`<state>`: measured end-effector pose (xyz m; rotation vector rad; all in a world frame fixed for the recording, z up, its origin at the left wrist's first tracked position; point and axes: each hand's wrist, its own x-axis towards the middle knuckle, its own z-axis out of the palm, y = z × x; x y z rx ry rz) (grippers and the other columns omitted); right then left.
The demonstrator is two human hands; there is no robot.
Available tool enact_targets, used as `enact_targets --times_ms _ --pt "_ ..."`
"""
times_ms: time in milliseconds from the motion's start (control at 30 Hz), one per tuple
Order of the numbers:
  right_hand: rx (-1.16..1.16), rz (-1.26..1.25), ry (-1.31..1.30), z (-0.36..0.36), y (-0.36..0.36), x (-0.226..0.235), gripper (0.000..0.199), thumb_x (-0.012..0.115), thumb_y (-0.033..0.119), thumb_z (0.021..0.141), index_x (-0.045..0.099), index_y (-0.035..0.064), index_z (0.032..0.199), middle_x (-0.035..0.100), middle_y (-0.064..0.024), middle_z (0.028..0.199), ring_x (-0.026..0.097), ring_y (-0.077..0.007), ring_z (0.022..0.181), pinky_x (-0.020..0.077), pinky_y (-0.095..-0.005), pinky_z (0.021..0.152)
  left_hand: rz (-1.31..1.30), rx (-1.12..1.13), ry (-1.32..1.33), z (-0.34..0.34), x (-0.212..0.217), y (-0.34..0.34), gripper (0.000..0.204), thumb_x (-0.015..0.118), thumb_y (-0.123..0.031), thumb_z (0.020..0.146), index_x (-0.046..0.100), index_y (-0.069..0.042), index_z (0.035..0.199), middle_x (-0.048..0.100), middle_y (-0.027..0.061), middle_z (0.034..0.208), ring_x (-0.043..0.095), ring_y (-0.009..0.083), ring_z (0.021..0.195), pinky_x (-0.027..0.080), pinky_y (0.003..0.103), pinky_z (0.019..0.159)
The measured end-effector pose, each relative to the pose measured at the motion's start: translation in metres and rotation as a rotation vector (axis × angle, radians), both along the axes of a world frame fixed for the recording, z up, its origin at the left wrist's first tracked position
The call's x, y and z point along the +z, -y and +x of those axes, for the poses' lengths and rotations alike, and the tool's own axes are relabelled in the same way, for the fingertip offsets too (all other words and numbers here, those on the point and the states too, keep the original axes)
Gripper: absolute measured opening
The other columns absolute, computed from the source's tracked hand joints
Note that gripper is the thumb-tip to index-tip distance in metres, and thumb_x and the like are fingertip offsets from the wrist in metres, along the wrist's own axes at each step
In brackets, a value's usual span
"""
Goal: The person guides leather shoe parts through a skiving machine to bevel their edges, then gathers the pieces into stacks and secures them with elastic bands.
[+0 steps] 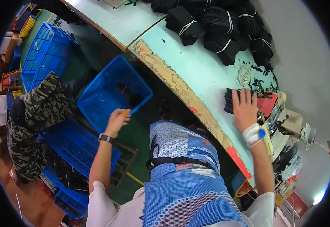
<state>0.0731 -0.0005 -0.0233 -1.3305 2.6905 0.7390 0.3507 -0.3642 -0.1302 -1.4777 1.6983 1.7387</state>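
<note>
My left hand [116, 122] is closed around a small orange stick-like thing [126, 113], whose far end juts past my fingers; its kind does not show. That hand hovers by the near rim of a blue plastic basket [96, 81], with a dark bundle [129, 94] lying inside. On the pale green table [195, 79], my right hand [245, 109] lies with outstretched fingers over a small stack of black fabric pieces [229, 101]. White cords [251, 134] loop around my right wrist. A hank of white string [244, 73] lies beyond that stack.
Black bundles tied with white string [218, 28] are heaped at the table's far end. A sewing machine [286, 126] stands to the right of my right hand. Camouflage cloth [43, 98] and more blue baskets [45, 53] are at the left. The table's front edge is worn.
</note>
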Motion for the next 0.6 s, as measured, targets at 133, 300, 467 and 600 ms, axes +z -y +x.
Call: enact_targets --times_ms 133,300,467,600 --pt "0.007 0.158 0.203 -0.050 -0.014 -0.024 0.096 0.073 0.013 0.065 0.025 0.0017 0.148 0.052 -0.0257 0.127 0.045 -0.0378 0.125 0.0246 -0.0536 0.112 0.057 -0.476 -0.083 -0.033 -0.014 -0.051 0.034 0.067 -0.029 0.092 0.060 -0.002 0.112 0.066 0.0098 0.099 0.064 0.0178 0.090 0.052 0.029 0.076" --pt "-0.484 -0.823 0.807 0.000 0.007 0.027 0.119 0.087 0.035 0.061 0.019 -0.0110 0.146 0.053 -0.0273 0.129 0.055 -0.0365 0.116 0.0413 -0.0419 0.103 0.312 -0.522 -0.452 -0.087 0.045 -0.124 0.053 0.073 -0.027 0.087 0.050 -0.002 0.128 0.062 0.0135 0.118 0.061 0.0216 0.110 0.049 0.034 0.092" --pt "-0.781 -1.101 0.839 0.077 0.045 0.045 0.061 0.068 0.027 0.088 0.048 -0.0078 0.134 0.064 -0.0193 0.098 0.063 -0.0302 0.091 0.0497 -0.0350 0.082 0.946 -0.083 -0.710 -0.140 0.093 -0.146 0.074 0.071 -0.019 0.084 0.033 -0.002 0.145 0.050 0.0139 0.137 0.054 0.0233 0.121 0.046 0.036 0.100" --pt "-0.449 -1.305 0.513 0.095 0.035 0.054 0.037 0.071 0.008 0.081 0.063 -0.0037 0.115 0.062 -0.0147 0.091 0.061 -0.0289 0.082 0.0496 -0.0341 0.073 1.207 -0.095 -0.681 -0.135 0.101 -0.140 0.056 0.064 -0.020 0.088 0.045 0.002 0.136 0.060 0.0127 0.122 0.063 0.0207 0.107 0.053 0.035 0.092"
